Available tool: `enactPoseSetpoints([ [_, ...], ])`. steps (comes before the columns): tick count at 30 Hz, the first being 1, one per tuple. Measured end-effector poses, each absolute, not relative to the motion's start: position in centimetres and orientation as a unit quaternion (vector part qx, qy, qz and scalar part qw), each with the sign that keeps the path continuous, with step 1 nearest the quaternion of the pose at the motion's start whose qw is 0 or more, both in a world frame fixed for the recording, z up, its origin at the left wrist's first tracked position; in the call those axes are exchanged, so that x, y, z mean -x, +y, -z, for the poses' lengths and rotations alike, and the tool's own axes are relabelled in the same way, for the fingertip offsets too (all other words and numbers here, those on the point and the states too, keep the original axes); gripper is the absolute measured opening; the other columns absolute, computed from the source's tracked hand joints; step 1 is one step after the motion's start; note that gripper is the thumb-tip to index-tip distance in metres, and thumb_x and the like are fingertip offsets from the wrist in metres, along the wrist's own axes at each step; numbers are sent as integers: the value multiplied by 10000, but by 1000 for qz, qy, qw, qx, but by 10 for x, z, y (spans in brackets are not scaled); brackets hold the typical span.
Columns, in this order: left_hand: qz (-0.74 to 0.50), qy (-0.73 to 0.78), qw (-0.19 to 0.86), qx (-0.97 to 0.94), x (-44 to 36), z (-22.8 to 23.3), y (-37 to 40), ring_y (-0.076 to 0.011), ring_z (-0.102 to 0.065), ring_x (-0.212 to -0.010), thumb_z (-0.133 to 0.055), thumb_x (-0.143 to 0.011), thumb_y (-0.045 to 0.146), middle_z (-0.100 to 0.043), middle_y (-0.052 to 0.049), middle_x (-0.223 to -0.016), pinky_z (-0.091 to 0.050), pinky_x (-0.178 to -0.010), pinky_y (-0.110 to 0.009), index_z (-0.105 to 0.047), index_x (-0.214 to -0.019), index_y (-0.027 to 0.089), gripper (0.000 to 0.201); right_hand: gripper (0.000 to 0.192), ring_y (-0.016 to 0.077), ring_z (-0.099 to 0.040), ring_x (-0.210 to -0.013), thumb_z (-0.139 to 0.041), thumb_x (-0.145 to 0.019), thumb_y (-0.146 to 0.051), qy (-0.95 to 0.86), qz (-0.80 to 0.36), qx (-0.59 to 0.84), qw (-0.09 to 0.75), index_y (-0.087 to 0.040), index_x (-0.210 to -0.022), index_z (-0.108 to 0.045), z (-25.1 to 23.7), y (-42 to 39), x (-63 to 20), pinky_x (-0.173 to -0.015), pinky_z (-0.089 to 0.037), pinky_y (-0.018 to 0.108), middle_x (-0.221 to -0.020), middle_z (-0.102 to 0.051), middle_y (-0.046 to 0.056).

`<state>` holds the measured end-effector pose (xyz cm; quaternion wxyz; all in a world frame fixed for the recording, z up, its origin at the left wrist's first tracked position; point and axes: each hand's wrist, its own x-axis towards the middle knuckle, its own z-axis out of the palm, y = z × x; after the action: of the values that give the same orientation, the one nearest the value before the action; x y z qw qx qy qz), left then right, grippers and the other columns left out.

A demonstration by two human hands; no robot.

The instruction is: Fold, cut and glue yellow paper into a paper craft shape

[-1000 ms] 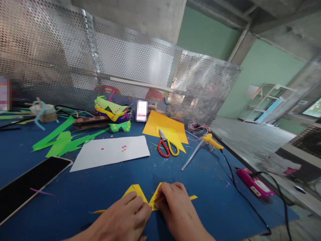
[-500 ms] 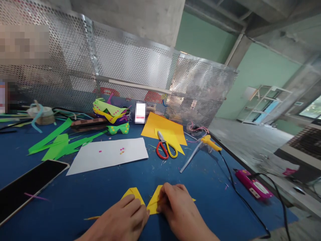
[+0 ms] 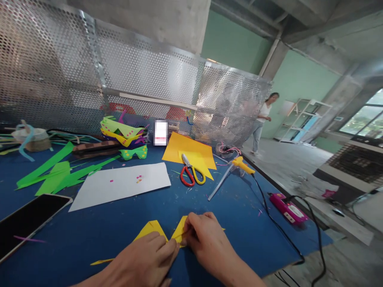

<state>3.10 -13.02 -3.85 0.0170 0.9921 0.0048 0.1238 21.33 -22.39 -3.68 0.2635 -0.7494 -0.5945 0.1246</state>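
Observation:
A yellow paper cutout [image 3: 151, 229] with a V-shaped notch in its middle lies on the blue table [image 3: 119, 223], near the front. Curled fingers of my left hand [image 3: 152, 253] press on its left half, reaching the notch. My right hand [image 3: 209, 239] pinches the right half between thumb and fingers. Both hands cover much of the cutout; a thin yellow tip pokes out on either side. Beyond them lie scissors [image 3: 191, 175] with one red and one yellow handle, partly over yellow paper sheets [image 3: 194, 145].
White paper [image 3: 119, 191] holds tiny coloured bits. Behind it are stacked colourful paper masks [image 3: 124, 131] and green strips [image 3: 54, 175]. A phone [image 3: 32, 223] lies left. To the right are a yellow glue gun [image 3: 243, 165] and a magenta power box [image 3: 289, 209] with cables. A person [image 3: 261, 119] stands beyond.
The camera view has turned slightly right, so the table things appear farther left. A person has come into view at the back. Both hands remain on the yellow cutout, the fingertips closer together.

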Motion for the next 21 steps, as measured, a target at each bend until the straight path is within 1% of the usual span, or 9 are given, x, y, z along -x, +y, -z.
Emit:
enactPoseSetpoints([
  [2,-126,4,26,-992,-31,37,-129,-211,-587,-822,-583,-810,187,-644,-59,-961,-471,-782,-302,-483,-1152,209,358,182,139,-593,-714,-587,-747,-48,-591,-125,753,261,-220,-804,-578,37,-223,-214,-774,-312,282,-751,-686,-53],
  [5,-122,2,38,-992,-31,37,-129,-206,-593,-811,-572,-814,176,-643,-59,-962,-471,-774,-298,-476,-1153,210,354,170,131,-593,-698,-604,-757,-59,-591,-137,749,266,-221,-803,-581,37,-224,-215,-795,-320,283,-738,-681,-62],
  [11,-125,-10,39,-991,-27,35,-130,-222,-591,-870,-563,-829,198,-639,-77,-1021,-463,-827,-327,-466,-1167,193,352,196,141,-601,-761,-591,-768,-33,-585,-145,747,282,-227,-783,-563,34,-234,-219,-823,-341,286,-751,-672,-67],
  [14,-123,-7,61,-990,-28,32,-130,-215,-583,-850,-527,-856,199,-632,-75,-1012,-461,-800,-320,-465,-1157,196,307,190,145,-605,-755,-581,-772,-32,-577,-146,758,268,-220,-781,-555,33,-236,-221,-807,-346,293,-746,-668,-61],
  [17,-91,-23,92,-991,-32,29,-127,-203,-578,-801,-497,-876,195,-617,-65,-977,-453,-753,-317,-477,-1119,198,245,187,151,-602,-757,-579,-771,-28,-580,-137,765,246,-209,-815,-560,33,-234,-223,-810,-338,306,-771,-673,-41],
  [21,-64,-44,95,-992,-37,26,-123,-226,-581,-816,-478,-888,236,-609,-81,-1032,-437,-752,-365,-485,-1178,184,295,174,156,-603,-787,-626,-770,-51,-595,-145,755,235,-200,-840,-567,32,-233,-227,-806,-334,309,-811,-682,-23],
])
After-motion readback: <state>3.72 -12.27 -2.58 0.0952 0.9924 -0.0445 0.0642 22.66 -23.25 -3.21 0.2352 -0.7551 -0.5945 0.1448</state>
